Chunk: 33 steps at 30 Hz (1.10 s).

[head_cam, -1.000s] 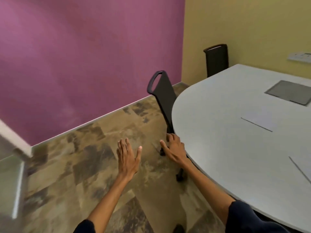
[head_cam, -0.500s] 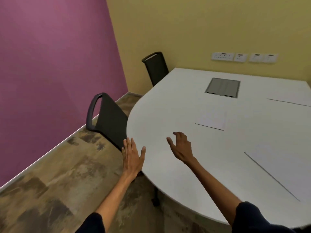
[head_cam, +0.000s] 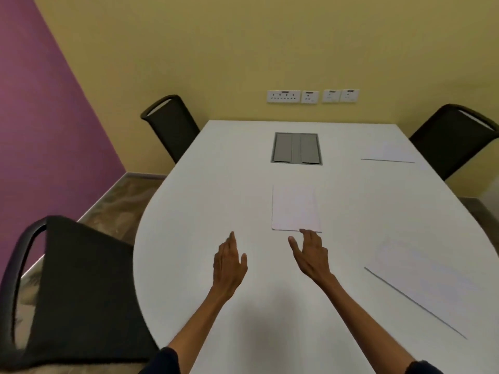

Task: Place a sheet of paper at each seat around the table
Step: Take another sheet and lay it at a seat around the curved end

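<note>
Both hands' fingers loosely spread, empty, right hand (head_cam: 313, 257) near paper stack (head_cam: 295, 207), chairs around table (head_cam: 216, 190)

Far-right chair (head_cam: 456, 136) cut off by right edge; near-left chair (head_cam: 81, 292) cut by left and bottom edges. Socket (head_cam: 312, 96) markings too small to read. Bench (head_cam: 216, 184) runs out of frame at bottom and right. Sheets' (head_cam: 295, 207) content unreadable.

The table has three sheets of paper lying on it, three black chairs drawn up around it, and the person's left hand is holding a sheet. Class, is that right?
Not quite. In the head view the left hand holds nothing: it is open above the table. The three sheets of paper and three black chairs are right.
</note>
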Each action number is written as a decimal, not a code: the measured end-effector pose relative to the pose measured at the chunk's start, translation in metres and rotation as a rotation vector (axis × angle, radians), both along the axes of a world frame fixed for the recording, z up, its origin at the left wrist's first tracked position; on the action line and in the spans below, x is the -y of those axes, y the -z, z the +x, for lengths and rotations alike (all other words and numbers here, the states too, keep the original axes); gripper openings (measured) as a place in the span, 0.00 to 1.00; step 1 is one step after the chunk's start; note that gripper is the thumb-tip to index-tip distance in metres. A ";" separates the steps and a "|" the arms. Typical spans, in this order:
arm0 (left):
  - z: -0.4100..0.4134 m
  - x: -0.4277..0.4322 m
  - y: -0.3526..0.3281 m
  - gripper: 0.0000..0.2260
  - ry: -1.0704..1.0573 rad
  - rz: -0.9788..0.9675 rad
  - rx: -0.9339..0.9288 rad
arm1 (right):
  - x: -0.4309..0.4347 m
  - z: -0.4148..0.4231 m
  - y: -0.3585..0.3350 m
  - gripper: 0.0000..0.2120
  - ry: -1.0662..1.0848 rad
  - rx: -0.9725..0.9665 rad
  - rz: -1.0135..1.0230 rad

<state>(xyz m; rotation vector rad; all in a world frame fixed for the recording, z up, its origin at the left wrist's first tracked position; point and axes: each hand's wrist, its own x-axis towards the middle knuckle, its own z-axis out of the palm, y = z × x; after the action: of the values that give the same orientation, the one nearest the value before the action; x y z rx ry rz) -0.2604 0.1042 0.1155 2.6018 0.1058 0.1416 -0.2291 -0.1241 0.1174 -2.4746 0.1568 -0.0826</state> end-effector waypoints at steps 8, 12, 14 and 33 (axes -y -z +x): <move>0.108 0.024 0.033 0.22 0.128 -0.054 -0.075 | 0.045 0.076 0.022 0.26 0.202 -0.068 -0.020; 0.150 0.046 0.057 0.22 0.135 -0.159 -0.140 | 0.076 0.114 0.042 0.26 0.258 -0.140 -0.074; 0.170 0.056 0.070 0.22 0.168 -0.164 -0.150 | 0.086 0.135 0.054 0.25 0.273 -0.167 -0.091; 0.304 0.122 0.156 0.32 0.055 0.104 -0.345 | 0.083 0.262 0.151 0.25 0.353 -0.367 -0.221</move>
<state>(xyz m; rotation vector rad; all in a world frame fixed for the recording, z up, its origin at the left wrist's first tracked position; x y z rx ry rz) 0.0439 -0.0179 -0.0405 2.7056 0.1520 -0.3318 0.0327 -0.2069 -0.0338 -2.6330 0.7773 0.2175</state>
